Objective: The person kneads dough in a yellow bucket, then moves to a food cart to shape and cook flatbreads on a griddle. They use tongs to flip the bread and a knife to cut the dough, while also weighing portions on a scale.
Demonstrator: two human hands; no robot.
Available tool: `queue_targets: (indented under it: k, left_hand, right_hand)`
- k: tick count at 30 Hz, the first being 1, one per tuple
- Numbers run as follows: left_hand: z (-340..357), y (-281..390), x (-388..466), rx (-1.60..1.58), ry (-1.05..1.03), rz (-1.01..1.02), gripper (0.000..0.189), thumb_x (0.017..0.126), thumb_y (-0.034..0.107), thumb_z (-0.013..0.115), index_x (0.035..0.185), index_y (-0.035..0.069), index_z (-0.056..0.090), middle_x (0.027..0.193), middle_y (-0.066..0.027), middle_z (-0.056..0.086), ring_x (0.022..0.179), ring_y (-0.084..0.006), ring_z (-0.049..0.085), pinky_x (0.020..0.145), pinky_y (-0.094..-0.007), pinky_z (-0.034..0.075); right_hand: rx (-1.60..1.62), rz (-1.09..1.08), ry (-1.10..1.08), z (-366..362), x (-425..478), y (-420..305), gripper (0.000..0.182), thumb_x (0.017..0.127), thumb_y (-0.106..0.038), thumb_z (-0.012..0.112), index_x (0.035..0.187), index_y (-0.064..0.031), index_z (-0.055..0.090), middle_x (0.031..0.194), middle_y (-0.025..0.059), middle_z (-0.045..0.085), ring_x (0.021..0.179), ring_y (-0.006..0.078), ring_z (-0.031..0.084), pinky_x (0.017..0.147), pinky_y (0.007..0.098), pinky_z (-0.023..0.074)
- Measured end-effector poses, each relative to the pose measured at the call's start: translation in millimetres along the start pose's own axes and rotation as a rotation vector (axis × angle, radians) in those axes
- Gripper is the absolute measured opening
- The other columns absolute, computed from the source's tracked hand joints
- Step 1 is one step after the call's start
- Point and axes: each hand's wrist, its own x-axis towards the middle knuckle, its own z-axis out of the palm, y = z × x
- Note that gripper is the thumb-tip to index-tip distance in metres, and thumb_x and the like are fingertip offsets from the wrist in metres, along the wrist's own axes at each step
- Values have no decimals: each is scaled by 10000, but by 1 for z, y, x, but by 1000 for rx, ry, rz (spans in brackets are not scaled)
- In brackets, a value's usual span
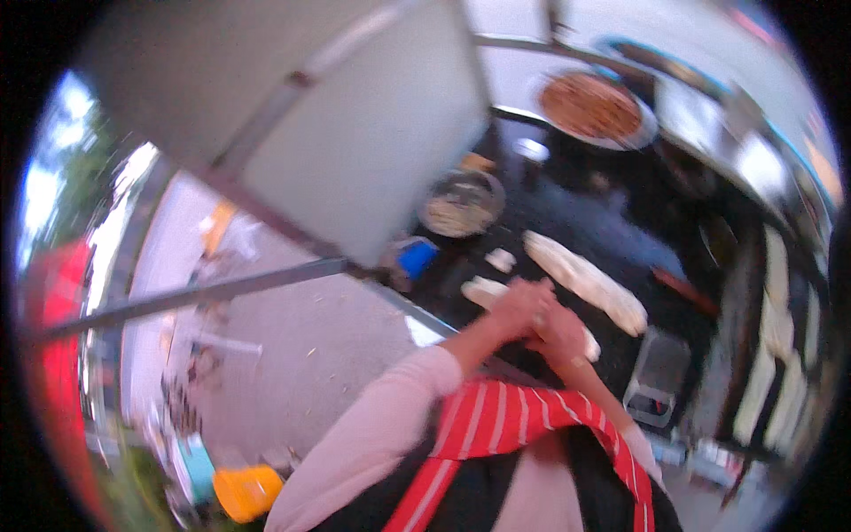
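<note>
My left hand (pixel 520 307) and my right hand (pixel 560 331) meet over a pale dough roll (pixel 480 290) on a black worktop (pixel 502 332). The ends of that roll show on either side of my hands, and its middle is hidden beneath them. Blur hides how my fingers are set. Just beyond lies a longer, thicker dough roll (pixel 585 282), apart from my hands. A small dough lump (pixel 500 260) rests near the left end of both rolls.
A bowl (pixel 498 199) with pale contents stands beyond, near a blue object (pixel 417 258). A kitchen scale (pixel 658 379) sits to the right. Farther off are a dish of reddish-brown food (pixel 592 110) and long dough strips (pixel 754 399). A metal bar (pixel 266 289) and grey panel (pixel 399 159) are left.
</note>
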Motion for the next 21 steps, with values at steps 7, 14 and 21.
queue_targets:
  k: [7, 14, 21]
  left_hand:
    - [-27, -21, -63, -71, -316, -149, 783, 492, 552, 877, 1036, 61, 602, 908, -191, 703, 854, -375, 692, 766, -455, 544]
    - [-17, 6, -13, -325, 63, 100, 721, 978, 465, 450, 1482, -27, 300, 1577, -234, 227, 1486, -383, 150, 1214, -474, 99]
    - [26, 26, 107, -203, 30, 179, 734, 962, 355, 457, 1477, -112, 219, 1534, -318, 255, 1454, -453, 199, 1199, -521, 116]
  right_hand:
    - [-81, 230, -289, 6, -33, -10, 519, 792, -381, 725, 1241, -170, 571, 989, 123, 650, 857, 362, 659, 694, 480, 539]
    - [-90, 243, 208, -41, -24, 2, 763, 889, -383, 636, 1454, 42, 347, 1527, 236, 338, 1420, 404, 296, 1181, 493, 185]
    - [-620, 567, 126, -18, 56, 51, 653, 951, -312, 454, 1543, -126, 253, 1580, 170, 269, 1479, 365, 189, 1189, 533, 132]
